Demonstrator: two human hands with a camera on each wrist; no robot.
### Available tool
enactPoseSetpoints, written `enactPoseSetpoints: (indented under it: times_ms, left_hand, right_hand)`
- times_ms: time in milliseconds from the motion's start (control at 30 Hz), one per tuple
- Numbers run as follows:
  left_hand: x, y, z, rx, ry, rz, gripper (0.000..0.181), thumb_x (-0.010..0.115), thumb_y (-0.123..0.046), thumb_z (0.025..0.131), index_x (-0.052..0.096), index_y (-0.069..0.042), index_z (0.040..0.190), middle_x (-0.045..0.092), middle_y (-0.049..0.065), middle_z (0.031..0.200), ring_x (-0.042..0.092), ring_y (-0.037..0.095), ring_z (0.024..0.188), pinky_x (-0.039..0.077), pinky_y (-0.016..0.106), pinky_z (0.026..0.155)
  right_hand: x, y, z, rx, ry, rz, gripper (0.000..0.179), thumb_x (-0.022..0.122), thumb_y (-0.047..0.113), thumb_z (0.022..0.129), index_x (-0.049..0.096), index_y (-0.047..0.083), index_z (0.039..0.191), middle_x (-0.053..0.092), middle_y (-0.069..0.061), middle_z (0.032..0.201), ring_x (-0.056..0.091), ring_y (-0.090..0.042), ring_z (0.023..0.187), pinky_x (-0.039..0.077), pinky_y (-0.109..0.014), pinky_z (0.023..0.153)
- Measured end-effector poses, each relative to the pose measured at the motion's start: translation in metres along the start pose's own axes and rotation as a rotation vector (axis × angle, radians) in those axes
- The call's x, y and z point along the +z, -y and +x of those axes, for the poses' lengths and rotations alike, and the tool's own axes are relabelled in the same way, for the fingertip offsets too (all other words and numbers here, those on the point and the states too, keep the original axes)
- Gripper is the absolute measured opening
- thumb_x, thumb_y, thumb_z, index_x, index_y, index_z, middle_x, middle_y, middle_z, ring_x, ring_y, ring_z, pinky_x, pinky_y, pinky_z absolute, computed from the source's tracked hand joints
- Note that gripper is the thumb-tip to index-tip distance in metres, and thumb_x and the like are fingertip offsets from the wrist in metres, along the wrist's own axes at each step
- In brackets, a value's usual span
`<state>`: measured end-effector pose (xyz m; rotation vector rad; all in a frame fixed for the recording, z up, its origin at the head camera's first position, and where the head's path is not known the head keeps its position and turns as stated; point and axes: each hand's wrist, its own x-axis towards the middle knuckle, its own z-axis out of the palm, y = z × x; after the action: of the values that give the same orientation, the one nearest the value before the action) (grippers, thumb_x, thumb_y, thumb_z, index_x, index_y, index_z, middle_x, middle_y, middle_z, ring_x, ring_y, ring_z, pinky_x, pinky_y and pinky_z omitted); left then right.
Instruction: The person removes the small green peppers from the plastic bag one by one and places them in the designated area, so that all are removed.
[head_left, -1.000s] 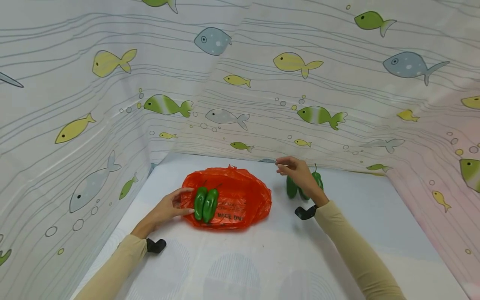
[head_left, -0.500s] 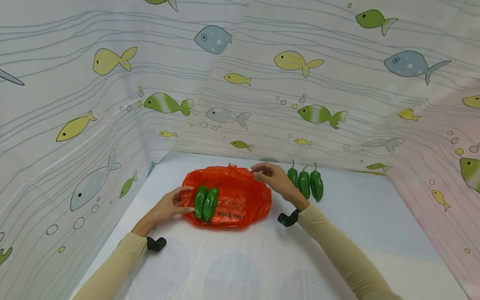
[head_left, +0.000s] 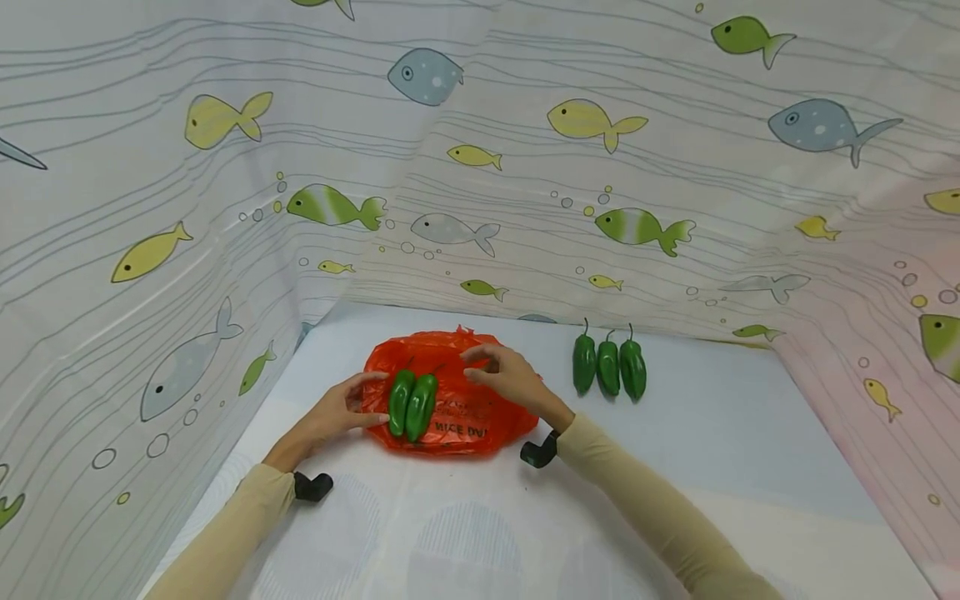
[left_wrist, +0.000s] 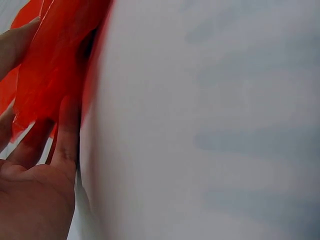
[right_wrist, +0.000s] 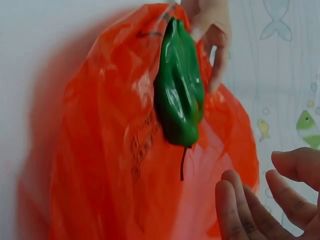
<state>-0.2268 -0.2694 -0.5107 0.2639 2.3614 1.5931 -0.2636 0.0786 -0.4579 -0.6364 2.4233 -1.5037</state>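
At the left rim of a red plastic bag point(head_left: 457, 417), my left hand point(head_left: 330, 417) holds the plastic, thumb and fingers spread. In the left wrist view, fingers point(left_wrist: 67, 130) lie along the red film, some partly behind it. Two glossy green peppers point(head_left: 411, 408) lie side by side in the bag, stems away from me, close to the left thumb. My right hand point(head_left: 510, 379) hangs over the bag's right part with nothing in it, fingers loosely bent and apart from the thumb. The right wrist view shows those fingers beside the bag, clear of a pepper point(right_wrist: 177, 90).
Three more green peppers point(head_left: 609, 367) lie in a row on the white table point(head_left: 712, 433), right of the bag near the back. Behind and on both sides stand pale wall sheets point(head_left: 495, 192) printed with fish.
My right hand has moved left from above the row of three peppers to over the bag, uncovering that row. The left hand and the two peppers in the bag have stayed put.
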Motion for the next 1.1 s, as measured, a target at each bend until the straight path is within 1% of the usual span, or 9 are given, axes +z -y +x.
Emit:
enactPoseSetpoints:
  times_ms: [133,300,400,600,700,800,967,1033,1100]
  left_hand:
    - [0.000,0.000,0.000,0.001,0.000,0.000,0.078,0.087,-0.024,0.085,0.047,-0.018,0.152,0.041,0.017,0.156,0.045,0.039,0.138,0.040,0.051,0.109]
    - [-0.001,0.001,0.000,0.003,0.002,0.002,0.078,0.087,-0.024,0.085,0.047,-0.017,0.152,0.041,0.017,0.156,0.045,0.040,0.139,0.039,0.052,0.109]
    - [0.000,0.001,0.001,0.002,0.002,0.005,0.078,0.087,-0.024,0.085,0.047,-0.017,0.152,0.041,0.017,0.157,0.045,0.040,0.139,0.040,0.051,0.109]
    - [0.001,0.002,0.002,0.007,0.001,0.014,0.078,0.087,-0.026,0.085,0.047,-0.018,0.152,0.042,0.016,0.156,0.046,0.039,0.137,0.040,0.051,0.108]
    - [-0.001,0.001,0.001,0.006,0.001,0.011,0.078,0.087,-0.026,0.085,0.047,-0.018,0.152,0.042,0.016,0.156,0.046,0.040,0.137,0.040,0.051,0.108]
    - [-0.002,0.002,0.001,0.007,-0.001,0.010,0.077,0.087,-0.025,0.085,0.048,-0.019,0.151,0.043,0.016,0.155,0.048,0.039,0.134,0.043,0.048,0.105]
    - [0.001,0.005,0.001,0.023,0.005,0.009,0.076,0.087,-0.025,0.085,0.048,-0.019,0.150,0.044,0.016,0.153,0.053,0.037,0.128,0.047,0.041,0.099]
    - [0.001,0.005,0.002,0.027,0.003,0.004,0.075,0.087,-0.025,0.085,0.048,-0.019,0.150,0.043,0.016,0.154,0.052,0.037,0.130,0.047,0.042,0.102]
    - [0.001,0.006,0.003,0.029,-0.001,0.002,0.075,0.087,-0.024,0.085,0.049,-0.019,0.150,0.042,0.016,0.155,0.050,0.038,0.134,0.045,0.044,0.105]
  right_hand:
    - [0.012,0.001,0.006,0.012,0.009,-0.028,0.037,0.072,0.030,0.098,0.066,0.017,0.133,0.064,-0.011,0.134,0.064,-0.020,0.099,0.055,-0.036,0.081]
    - [0.025,-0.001,0.011,0.020,0.045,-0.033,0.044,0.072,0.029,0.098,0.063,0.011,0.137,0.063,-0.011,0.137,0.062,-0.020,0.098,0.055,-0.034,0.080]
    - [0.031,-0.002,0.012,0.032,0.058,-0.032,0.044,0.073,0.029,0.098,0.063,0.012,0.137,0.064,-0.012,0.135,0.064,-0.020,0.096,0.056,-0.034,0.079]
    - [0.043,-0.006,0.015,0.094,0.090,0.029,0.052,0.075,0.032,0.097,0.059,0.009,0.140,0.066,-0.012,0.120,0.072,-0.032,0.091,0.057,-0.041,0.085]
    - [0.049,-0.008,0.019,0.106,0.106,0.034,0.055,0.075,0.035,0.096,0.057,0.010,0.143,0.062,-0.013,0.130,0.074,-0.030,0.086,0.057,-0.036,0.085]
    - [0.056,-0.009,0.022,0.110,0.135,0.034,0.056,0.075,0.036,0.096,0.055,0.011,0.143,0.058,-0.013,0.138,0.074,-0.026,0.081,0.058,-0.034,0.080]
    - [0.065,-0.011,0.026,0.116,0.161,0.027,0.059,0.076,0.034,0.095,0.053,0.012,0.145,0.059,-0.011,0.133,0.073,-0.025,0.075,0.060,-0.033,0.071]
    - [0.068,-0.010,0.028,0.111,0.149,-0.003,0.060,0.077,0.034,0.095,0.053,0.013,0.145,0.059,-0.010,0.131,0.073,-0.024,0.075,0.060,-0.033,0.071]
    - [0.071,-0.010,0.030,0.092,0.127,-0.066,0.060,0.078,0.035,0.094,0.054,0.014,0.145,0.060,-0.008,0.129,0.071,-0.020,0.082,0.059,-0.033,0.076]
